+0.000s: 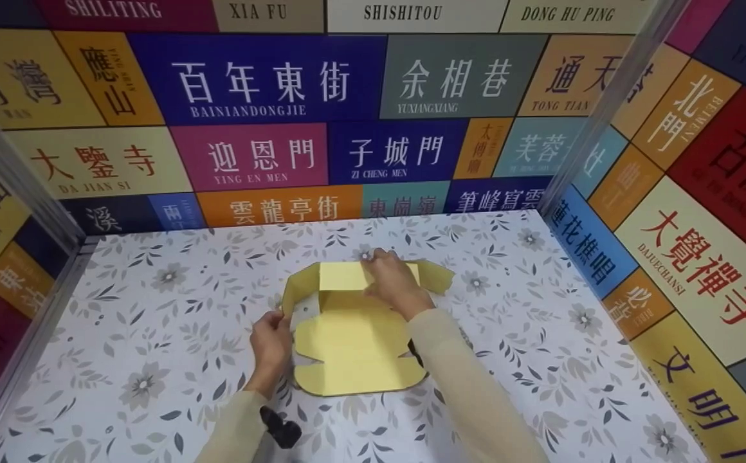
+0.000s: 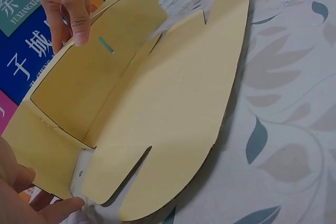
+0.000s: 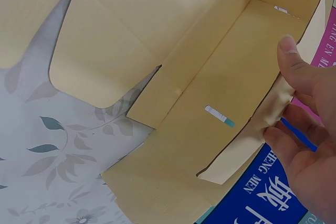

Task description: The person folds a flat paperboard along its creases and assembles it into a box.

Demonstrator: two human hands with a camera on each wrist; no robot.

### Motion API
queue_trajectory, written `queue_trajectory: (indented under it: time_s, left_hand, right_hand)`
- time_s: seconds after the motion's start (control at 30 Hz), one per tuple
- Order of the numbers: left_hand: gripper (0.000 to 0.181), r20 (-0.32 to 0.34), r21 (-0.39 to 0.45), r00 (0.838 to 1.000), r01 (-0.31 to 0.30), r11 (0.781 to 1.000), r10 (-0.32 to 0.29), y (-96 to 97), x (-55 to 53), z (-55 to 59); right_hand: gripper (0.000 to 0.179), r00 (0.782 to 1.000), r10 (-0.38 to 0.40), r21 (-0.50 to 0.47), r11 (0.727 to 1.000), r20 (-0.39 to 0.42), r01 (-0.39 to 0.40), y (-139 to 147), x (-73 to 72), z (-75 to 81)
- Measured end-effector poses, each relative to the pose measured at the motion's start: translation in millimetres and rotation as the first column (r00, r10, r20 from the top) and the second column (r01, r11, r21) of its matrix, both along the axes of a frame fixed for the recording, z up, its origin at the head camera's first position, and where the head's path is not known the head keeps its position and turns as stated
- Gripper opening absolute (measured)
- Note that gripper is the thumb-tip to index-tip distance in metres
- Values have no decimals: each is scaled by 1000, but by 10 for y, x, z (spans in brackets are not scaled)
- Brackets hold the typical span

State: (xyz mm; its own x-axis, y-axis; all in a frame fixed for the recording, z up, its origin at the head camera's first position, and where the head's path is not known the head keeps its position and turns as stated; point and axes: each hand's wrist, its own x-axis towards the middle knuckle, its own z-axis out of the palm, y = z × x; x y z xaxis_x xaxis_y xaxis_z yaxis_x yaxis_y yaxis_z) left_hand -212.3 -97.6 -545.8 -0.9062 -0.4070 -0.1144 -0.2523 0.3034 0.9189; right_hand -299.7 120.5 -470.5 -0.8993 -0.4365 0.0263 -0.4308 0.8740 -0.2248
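Note:
A yellow cardboard box blank (image 1: 360, 350) lies partly folded on the table, its back wall standing up and its slotted, rounded front part flat. My right hand (image 1: 399, 280) holds the narrow top flap (image 1: 341, 276) of the back wall, thumb on the inner side and fingers outside, as the right wrist view shows. At the box's left, my left hand (image 1: 270, 344) pinches the lower edge of the left side flap (image 2: 44, 153). The right side flap (image 1: 436, 278) angles outward untouched. Small slots (image 3: 219, 115) pierce the back wall.
The table (image 1: 154, 308) wears a white cloth printed with grey leaves and flowers. Panels with coloured lettered blocks (image 1: 257, 77) enclose the back and both sides. A dark wrist-camera mount (image 1: 280, 427) sits on the left sleeve.

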Motion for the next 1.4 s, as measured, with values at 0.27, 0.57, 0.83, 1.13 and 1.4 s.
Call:
queue_trajectory:
  time_s: [0.27,0.57,0.83,1.13,1.4]
  left_hand:
    - [17,-22,3,999,-29,1000,29,75,93,-1]
    - [18,22,119,1000,-20,993,18,160,142,-19]
    - [8,-38,64,999,-36,997,38,247,152,-16]
    - [15,-130,-51,989,64,997,-70,324,215,-11]
    - [45,-173,-181,965,166,970,-197,345,221,0]
  right_hand:
    - [67,1000,-7,14,1000,-4,7,4,-1,-12]
    - [68,1000,-19,7,1000,19,19,7,-8,-29]
    - [67,1000,1,-10,1000,-7,-1,12,-15,-21]
    - [68,1000,-3,-8,1000,-9,3,8,-16,-23]
    - [67,1000,-5,4,1000,-21,5,-4,-17,-29]
